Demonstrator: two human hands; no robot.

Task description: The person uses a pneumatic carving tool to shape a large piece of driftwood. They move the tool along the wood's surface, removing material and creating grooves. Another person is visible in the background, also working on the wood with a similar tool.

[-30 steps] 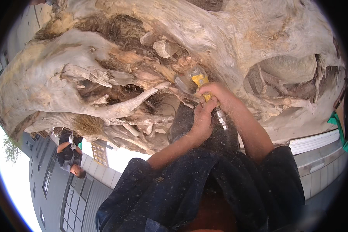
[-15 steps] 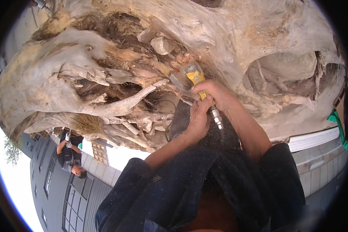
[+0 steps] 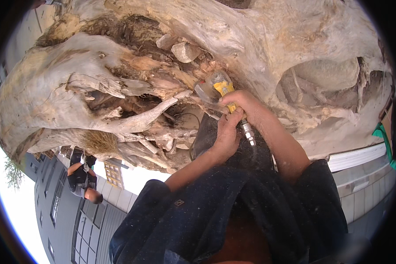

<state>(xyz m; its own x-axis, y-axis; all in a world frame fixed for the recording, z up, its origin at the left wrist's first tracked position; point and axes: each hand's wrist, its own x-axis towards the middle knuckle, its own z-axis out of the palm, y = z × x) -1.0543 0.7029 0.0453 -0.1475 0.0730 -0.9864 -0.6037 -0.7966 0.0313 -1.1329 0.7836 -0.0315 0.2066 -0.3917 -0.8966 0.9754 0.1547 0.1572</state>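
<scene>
A yellow handheld air grinder (image 3: 225,88) with a metal hose coupling at its rear end is in both my hands. My right hand (image 3: 243,104) is closed around its body near the head. Lower down, the fingers of my left hand (image 3: 227,131) close on the rear part of the grip, just below the right hand. The grinder's head is against or very close to the rough inner wood of a large pale driftwood root (image 3: 246,48); exact contact is hidden by dust and a translucent curved guard (image 3: 203,91).
A loose chunk (image 3: 185,52) sits in a hollow above the tool. Jagged root spurs (image 3: 149,115) stick out to the left. Beyond the root at lower left, another person (image 3: 84,180) wears white gloves beside a grey building (image 3: 66,211). White boards (image 3: 356,158) lie at right.
My hands and the grinder have barely moved along the wood. The other person has shifted slightly to the right and bent differently.
</scene>
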